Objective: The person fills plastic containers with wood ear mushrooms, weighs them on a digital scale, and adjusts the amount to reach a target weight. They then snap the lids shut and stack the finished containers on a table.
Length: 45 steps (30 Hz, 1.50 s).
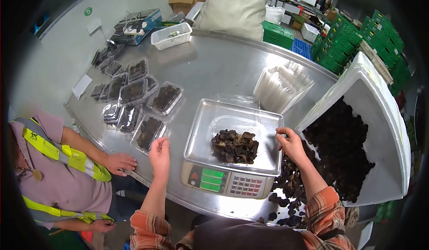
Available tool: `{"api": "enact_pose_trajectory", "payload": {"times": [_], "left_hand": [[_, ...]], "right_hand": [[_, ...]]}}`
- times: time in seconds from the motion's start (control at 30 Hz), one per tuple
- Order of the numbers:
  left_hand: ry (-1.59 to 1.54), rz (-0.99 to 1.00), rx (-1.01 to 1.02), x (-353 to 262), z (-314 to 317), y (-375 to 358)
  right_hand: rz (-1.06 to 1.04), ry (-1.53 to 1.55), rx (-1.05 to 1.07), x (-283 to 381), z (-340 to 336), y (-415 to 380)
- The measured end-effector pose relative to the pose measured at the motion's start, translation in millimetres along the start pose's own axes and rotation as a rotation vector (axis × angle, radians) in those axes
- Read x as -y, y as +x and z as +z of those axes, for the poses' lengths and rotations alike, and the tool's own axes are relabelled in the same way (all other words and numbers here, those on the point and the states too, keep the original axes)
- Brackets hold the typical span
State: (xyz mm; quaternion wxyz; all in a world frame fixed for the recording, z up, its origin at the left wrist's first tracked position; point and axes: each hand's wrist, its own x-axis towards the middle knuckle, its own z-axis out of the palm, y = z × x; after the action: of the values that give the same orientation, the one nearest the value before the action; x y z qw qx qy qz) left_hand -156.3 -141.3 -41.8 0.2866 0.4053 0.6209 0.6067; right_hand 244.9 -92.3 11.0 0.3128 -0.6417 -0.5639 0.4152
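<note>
An open clear plastic box (pixel 237 125) holding dark wood-ear-like pieces (pixel 234 146) rests on the steel pan (pixel 199 129) of a scale (pixel 205 175) with lit green displays. My right hand (pixel 289 142) is at the pan's right edge, fingers bent together; whether something small is between them I cannot make out. Left of the scale, my left hand (pixel 159 154) hovers with fingertips close together, beside a filled closed box (pixel 148 134). To the right, more dark pieces fill a tilted white foam box (pixel 380 160), and some lie loose (pixel 290 178) on the table.
Several filled boxes (pixel 134 91) lie on the left of the steel table (pixel 214 67). Stacked empty clear boxes (pixel 283 87) stand behind the scale. A white basket (pixel 171 35) and a large sack (pixel 232 11) are at the back. A co-worker's hand (pixel 120 163) touches the left edge.
</note>
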Motion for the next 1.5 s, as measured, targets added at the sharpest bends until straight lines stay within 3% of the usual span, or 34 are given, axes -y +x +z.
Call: {"api": "enact_pose_trajectory", "payload": {"times": [0.47, 0.77, 1.03, 1.13, 1.23, 1.3, 1.43, 1.5], "left_hand": [[-0.104, 0.059, 0.09, -25.6, 67.7, 42.9], [-0.04, -0.201, 0.291, -18.9, 99.8, 64.8], [-0.041, -0.056, 0.172, -17.8, 98.9, 71.9], [-0.033, -0.207, 0.291, -12.1, 104.8, 70.2], [0.009, -0.169, 0.309, -13.7, 112.9, 65.6], [0.045, -0.118, 0.27, -18.9, 114.7, 63.8], [0.056, 0.005, 0.253, -22.3, 119.8, 56.2], [-0.002, 0.036, 0.232, -25.5, 119.3, 52.3]], "right_hand": [[-0.006, 0.127, -0.015, -2.6, 15.1, 31.5], [0.023, 0.21, -0.012, -2.7, 22.1, 47.9], [-0.003, 0.224, 0.0, -4.0, 18.3, 49.4], [0.058, 0.306, -0.008, 2.4, 24.8, 50.3], [-0.501, -0.336, -0.314, 8.6, 33.4, 47.4], [-0.671, -0.445, -0.085, 25.9, 36.9, 29.6], [-0.701, -0.581, 0.109, 29.7, 73.4, 19.7], [-0.673, -0.257, 0.095, 21.7, 73.0, 24.6]]}}
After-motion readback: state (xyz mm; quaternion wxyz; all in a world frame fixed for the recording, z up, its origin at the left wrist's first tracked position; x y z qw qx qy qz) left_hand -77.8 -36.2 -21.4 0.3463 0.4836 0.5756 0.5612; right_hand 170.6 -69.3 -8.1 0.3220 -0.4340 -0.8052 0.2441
